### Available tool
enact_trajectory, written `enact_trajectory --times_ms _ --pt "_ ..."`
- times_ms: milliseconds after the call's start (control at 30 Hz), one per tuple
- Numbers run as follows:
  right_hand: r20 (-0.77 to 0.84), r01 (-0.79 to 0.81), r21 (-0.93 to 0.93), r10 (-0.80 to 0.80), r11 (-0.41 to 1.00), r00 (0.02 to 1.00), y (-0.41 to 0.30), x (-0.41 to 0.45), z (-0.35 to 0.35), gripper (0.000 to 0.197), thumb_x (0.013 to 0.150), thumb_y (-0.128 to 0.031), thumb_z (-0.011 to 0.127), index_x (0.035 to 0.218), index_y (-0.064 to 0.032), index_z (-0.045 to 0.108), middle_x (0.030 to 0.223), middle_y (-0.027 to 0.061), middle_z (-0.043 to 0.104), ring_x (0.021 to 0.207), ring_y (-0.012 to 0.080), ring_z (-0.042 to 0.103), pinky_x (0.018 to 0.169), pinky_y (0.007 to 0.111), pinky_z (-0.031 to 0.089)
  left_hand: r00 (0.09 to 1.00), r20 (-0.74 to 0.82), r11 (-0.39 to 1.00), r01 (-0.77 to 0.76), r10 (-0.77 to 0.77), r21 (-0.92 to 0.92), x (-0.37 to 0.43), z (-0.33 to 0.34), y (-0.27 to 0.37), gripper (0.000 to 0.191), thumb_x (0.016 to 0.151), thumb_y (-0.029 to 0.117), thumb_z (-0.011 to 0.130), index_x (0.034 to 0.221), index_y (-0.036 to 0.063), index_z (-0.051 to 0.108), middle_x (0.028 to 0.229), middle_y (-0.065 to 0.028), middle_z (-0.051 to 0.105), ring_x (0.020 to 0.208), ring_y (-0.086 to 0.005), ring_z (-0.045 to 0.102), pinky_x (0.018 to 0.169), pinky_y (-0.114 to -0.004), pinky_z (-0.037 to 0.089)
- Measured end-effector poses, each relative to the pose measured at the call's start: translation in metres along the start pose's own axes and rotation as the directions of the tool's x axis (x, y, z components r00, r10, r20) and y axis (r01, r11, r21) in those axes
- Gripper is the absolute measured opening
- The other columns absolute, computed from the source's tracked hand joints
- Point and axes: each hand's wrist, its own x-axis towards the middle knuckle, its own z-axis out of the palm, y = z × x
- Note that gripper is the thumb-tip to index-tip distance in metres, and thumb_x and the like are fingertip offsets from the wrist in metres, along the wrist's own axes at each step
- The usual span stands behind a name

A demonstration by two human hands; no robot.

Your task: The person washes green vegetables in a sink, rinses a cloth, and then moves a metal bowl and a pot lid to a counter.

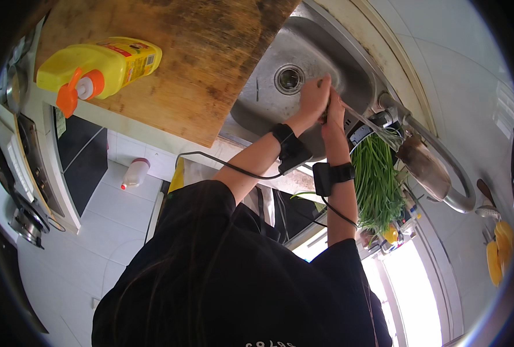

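Note:
Both my hands are together over the stainless steel sink, near its round drain. My left hand is curled, its fingers bent against my right hand. A stream of water runs from the faucet onto my right hand. A small dark patch shows between the hands, but I cannot tell whether they hold something. Each wrist wears a black strapped device with a cable. Beside my right forearm lies a bunch of long green chive-like leaves.
A yellow bottle with an orange pump head lies on the wooden board left of the sink. A brownish cover wraps the faucet's end. A clear bottle stands low at left. Yellow gloves hang at the right wall.

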Motion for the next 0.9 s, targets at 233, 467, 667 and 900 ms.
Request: enact_trajectory --times_ms 233,467,667,900 --pt "0.095 0.266 -0.124 -0.255 0.956 0.962 -0.018 -0.016 -0.022 0.036 0.079 -0.02 0.062 0.107 -0.001 0.05 0.083 0.0076 0.061 0.067 0.0132 0.059 0.048 0.025 0.045 0.886 0.251 0.739 0.464 -0.391 -0.488 0.005 -0.028 -0.008 0.028 0.081 0.03 0.059 0.098 0.0081 0.052 0.093 -0.0028 0.056 0.081 -0.0147 0.054 0.065 -0.031 0.041" --pt "0.107 0.44 -0.228 -0.426 0.869 0.898 -0.033 -0.034 -0.033 0.034 0.075 -0.011 0.063 0.104 0.0001 0.051 0.085 0.0094 0.062 0.07 0.0135 0.058 0.058 0.027 0.047 0.828 0.334 0.624 0.559 -0.449 -0.546 -0.004 -0.023 0.0 0.042 0.081 0.039 0.057 0.114 0.0179 0.041 0.108 0.0 0.049 0.1 -0.0145 0.047 0.078 -0.036 0.04" --pt "0.286 0.735 -0.514 -0.719 0.443 0.633 -0.034 -0.034 -0.048 0.021 0.077 -0.012 0.061 0.092 -0.0011 0.051 0.076 0.0082 0.058 0.068 0.0128 0.053 0.063 0.026 0.042 0.814 0.479 0.565 0.576 -0.328 -0.591 -0.002 -0.019 0.014 0.025 0.086 0.032 0.052 0.104 0.0163 0.048 0.09 0.0027 0.054 0.08 -0.0097 0.053 0.07 -0.031 0.042" --pt "0.011 0.637 -0.136 -0.641 0.759 0.767 -0.046 -0.033 -0.051 0.013 0.084 -0.01 0.056 0.092 -0.0036 0.049 0.078 0.0027 0.057 0.069 0.0081 0.05 0.061 0.022 0.04 0.745 0.574 0.612 0.639 -0.341 -0.465 -0.01 -0.02 0.014 0.023 0.086 0.036 0.053 0.098 0.0167 0.054 0.094 0.0032 0.054 0.087 -0.0075 0.05 0.072 -0.029 0.04"
